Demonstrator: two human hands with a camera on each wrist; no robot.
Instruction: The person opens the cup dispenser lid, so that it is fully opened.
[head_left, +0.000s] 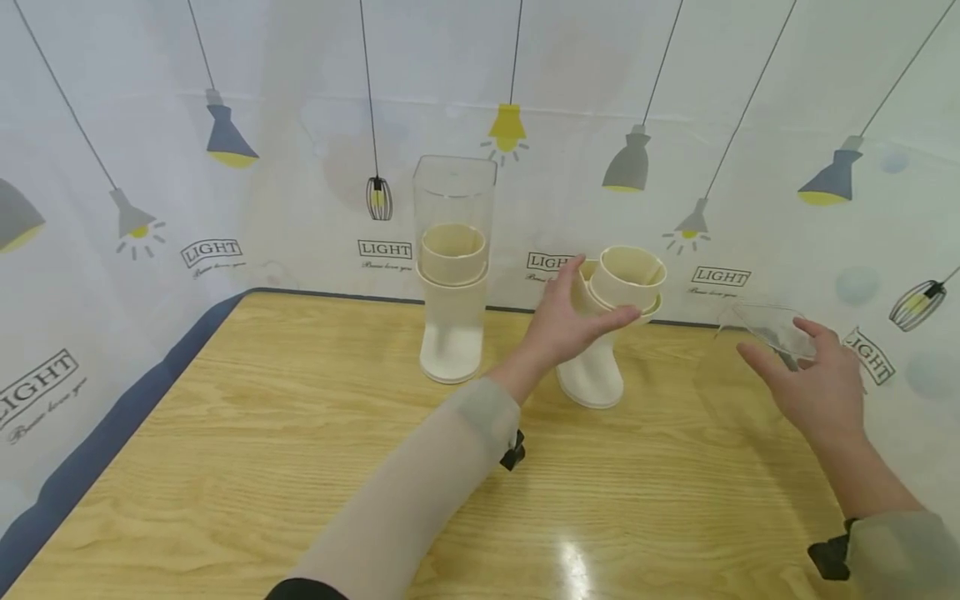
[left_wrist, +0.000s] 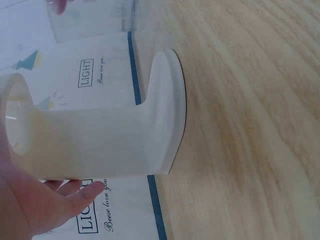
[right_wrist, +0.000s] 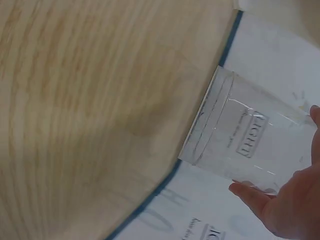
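Note:
My left hand (head_left: 566, 325) grips a cream-colored plastic dispenser stand (head_left: 591, 377) near its top, thumb across the front and fingers around the far side. The stand is upright on its foot, with a round ring (head_left: 630, 279) in its top. In the left wrist view the stand's body (left_wrist: 95, 140) and curved foot show clearly. To the right, my right hand (head_left: 821, 387) holds a clear plastic container (right_wrist: 250, 135) between thumb and fingers, apart from the stand. Its see-through walls are faint in the head view; whether its lower end touches the table is hard to tell.
Left of my left hand stands a second cream stand (head_left: 452, 333), with a clear square container (head_left: 453, 183) on top. Everything is near the back of the wood-grain table (head_left: 300, 450), close to a lamp-printed backdrop (head_left: 300, 150).

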